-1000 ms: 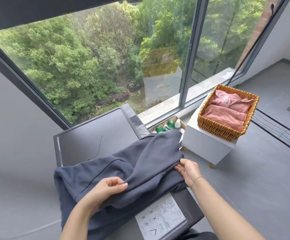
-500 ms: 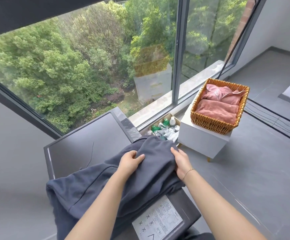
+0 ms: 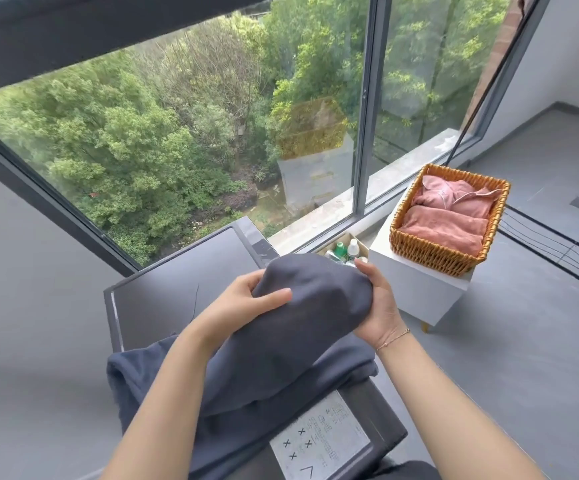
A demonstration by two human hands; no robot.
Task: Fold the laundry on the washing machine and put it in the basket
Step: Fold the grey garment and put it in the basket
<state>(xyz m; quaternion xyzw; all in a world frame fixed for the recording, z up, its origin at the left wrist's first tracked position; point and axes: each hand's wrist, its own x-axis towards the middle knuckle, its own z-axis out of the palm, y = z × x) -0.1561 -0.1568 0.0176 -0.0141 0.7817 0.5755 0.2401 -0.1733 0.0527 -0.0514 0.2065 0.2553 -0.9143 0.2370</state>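
Both hands clutch the dark grey garment (image 3: pixel 301 327) above the washing machine (image 3: pixel 177 282) — left hand (image 3: pixel 246 299) grip curled round its left side, right hand (image 3: pixel 379 306) grip wrapping its right end. The wicker basket (image 3: pixel 443 251), holding folded pink clothes (image 3: pixel 447 223), sits at two o'clock.

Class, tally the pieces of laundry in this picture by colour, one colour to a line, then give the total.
Dark grey: 1, the garment gripped by the left hand and right hand over the washing machine.
Pink: 2, the folded clothes in the basket.
Total: 3
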